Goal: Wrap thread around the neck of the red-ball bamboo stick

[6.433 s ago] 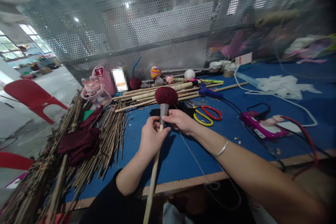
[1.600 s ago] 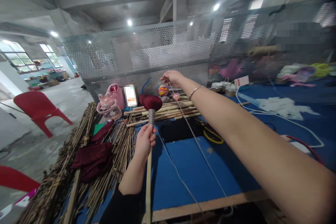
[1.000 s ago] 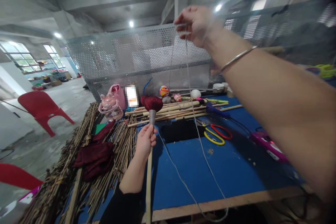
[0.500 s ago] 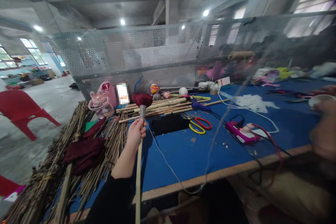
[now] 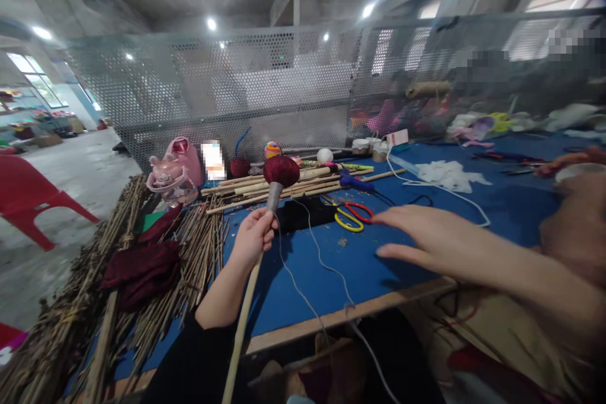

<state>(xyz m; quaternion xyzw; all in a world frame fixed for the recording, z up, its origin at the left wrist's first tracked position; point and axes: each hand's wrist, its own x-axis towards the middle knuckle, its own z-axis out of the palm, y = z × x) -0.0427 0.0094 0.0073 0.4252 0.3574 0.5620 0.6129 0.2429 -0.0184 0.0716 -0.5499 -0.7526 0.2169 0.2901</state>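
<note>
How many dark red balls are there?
2: one ball tops the stick in the left hand; another ball sits near the perforated screen. Others may be hidden.

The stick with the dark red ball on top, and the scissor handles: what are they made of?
Stick: probably wood or bamboo, bare and dull, being pale and straw-coloured.
Dark red ball: maybe yarn or cloth; it looks soft and rounded.
Scissor handles: likely plastic, smooth, with even, bright colours.
</note>
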